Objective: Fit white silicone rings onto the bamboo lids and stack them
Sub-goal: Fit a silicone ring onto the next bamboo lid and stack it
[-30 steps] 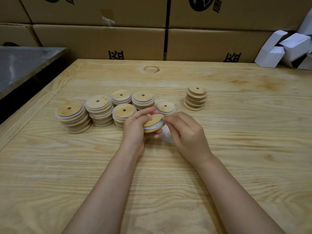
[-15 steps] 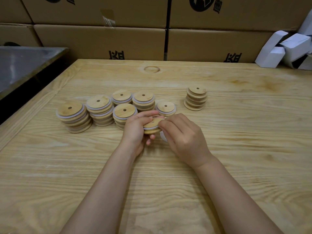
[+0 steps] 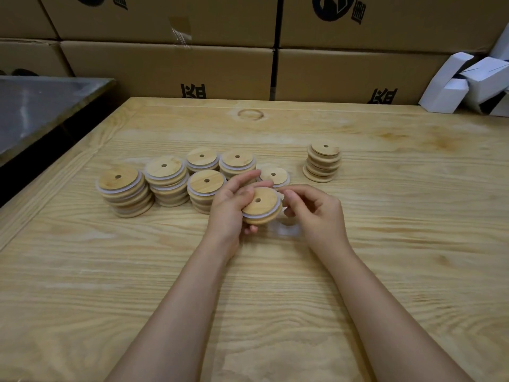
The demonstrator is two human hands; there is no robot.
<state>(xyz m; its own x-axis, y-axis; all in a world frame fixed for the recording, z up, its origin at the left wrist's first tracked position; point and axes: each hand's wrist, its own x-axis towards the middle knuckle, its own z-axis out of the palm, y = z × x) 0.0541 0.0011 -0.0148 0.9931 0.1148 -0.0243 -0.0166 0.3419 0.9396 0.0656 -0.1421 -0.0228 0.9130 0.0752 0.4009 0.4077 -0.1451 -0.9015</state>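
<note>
From my remote seat: five stacks of ringed lids [image 3: 125,188] crowd the left half of the desk [image 3: 385,271], with a shorter stack [image 3: 274,175] just behind the work. My left hand [image 3: 228,213] clamps one bamboo lid [image 3: 261,204] by its left edge and underside. Its holed face tilts up towards me, and a white ring [image 3: 254,216] shows round the near rim. The right hand [image 3: 316,213], fingers curled, meets the lid's right edge; whether it pinches the ring there, I cannot tell. That right edge is what counts, I judge: the ring seats from that side, and the right hand is the nearer. Bare lids [image 3: 322,164] wait far right, well apart.
</note>
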